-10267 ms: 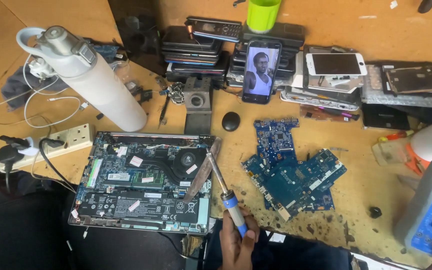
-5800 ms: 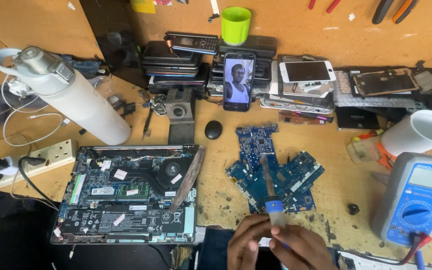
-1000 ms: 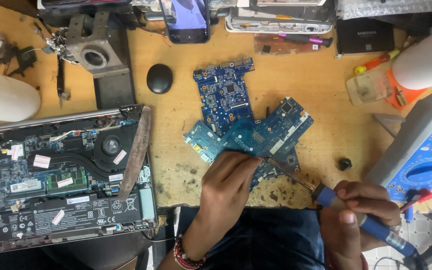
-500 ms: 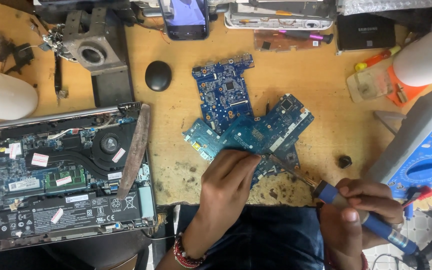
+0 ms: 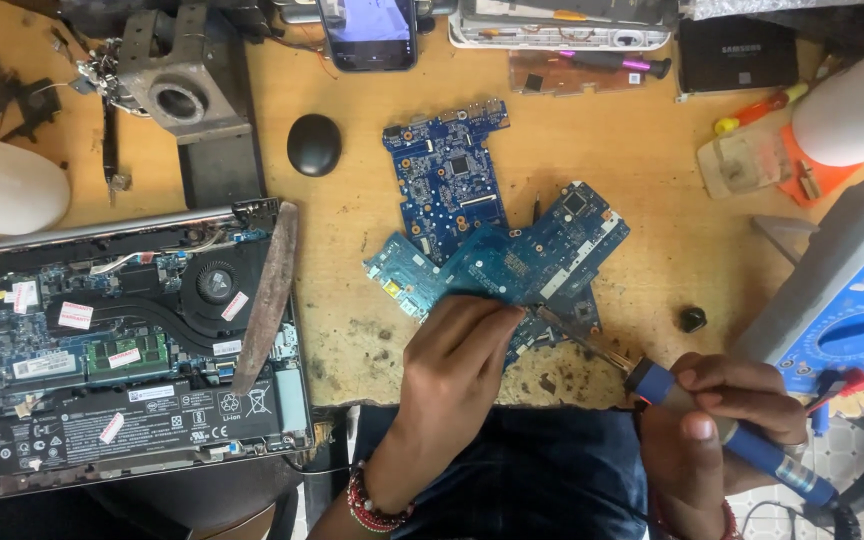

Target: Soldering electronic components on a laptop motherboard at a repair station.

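Blue circuit board (image 5: 512, 262) flat on our wooden bench (image 5: 652, 200) beside the open laptop (image 5: 122, 350), our left hand (image 5: 452, 375) pressing its near edge, fingers together, our right hand (image 5: 717, 425) gripping the soldering iron (image 5: 692, 405), tip on the board, multimeter (image 5: 842, 300) just right.

The worn wooden tabletop (image 5: 652, 150) carries blue circuit boards (image 5: 492, 250) at its middle, an opened laptop (image 5: 122, 350) (its insides showing) at left, a black round mouse (image 5: 313, 143) above, and a blue multimeter (image 5: 852, 310) at right.
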